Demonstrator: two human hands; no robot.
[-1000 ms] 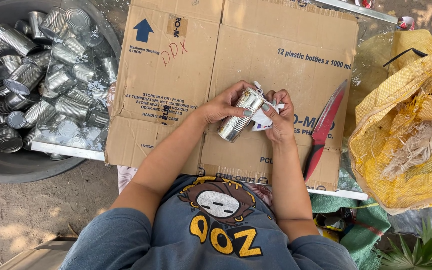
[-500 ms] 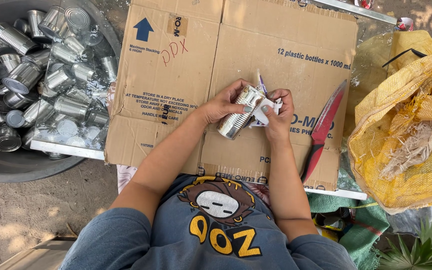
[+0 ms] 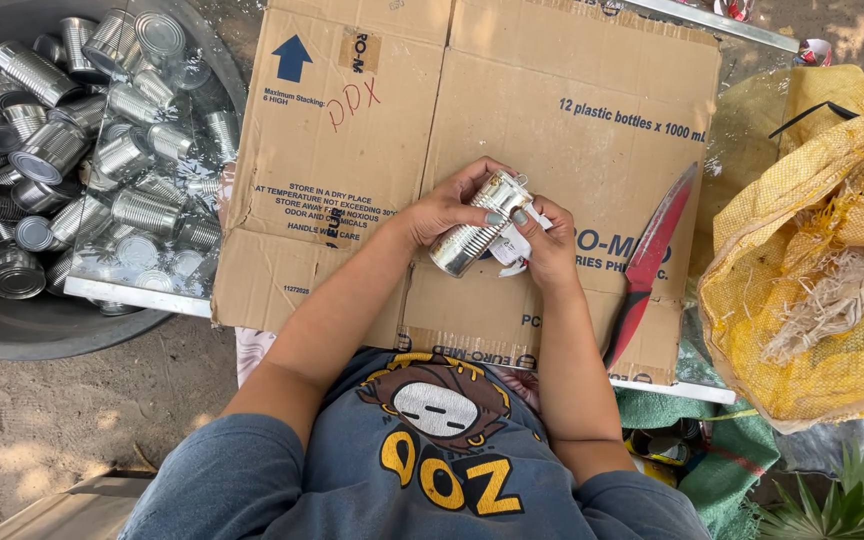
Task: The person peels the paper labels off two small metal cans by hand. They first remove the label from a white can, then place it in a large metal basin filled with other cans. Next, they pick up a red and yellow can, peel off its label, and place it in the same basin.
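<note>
Two hands share one ribbed tin can [image 3: 470, 228] above the flattened cardboard box [image 3: 372, 150] on the desk: left hand [image 3: 442, 210] grip clamped round its body, right hand [image 3: 544, 245] pinching a white label scrap [image 3: 514, 250] beside it. Red-bladed knife [image 3: 647, 262] lies just right. Dark tub [image 3: 12, 320] of stripped cans [image 3: 52, 150] at left, yellow woven sack [image 3: 812, 280] at right.

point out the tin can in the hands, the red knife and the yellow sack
tin can [image 3: 464, 240]: head view, on the ribbed side wall between the two hands
red knife [image 3: 649, 262]: head view, on the middle of the blade, lying on the cardboard
yellow sack [image 3: 832, 380]: head view, on its woven lower side
</note>
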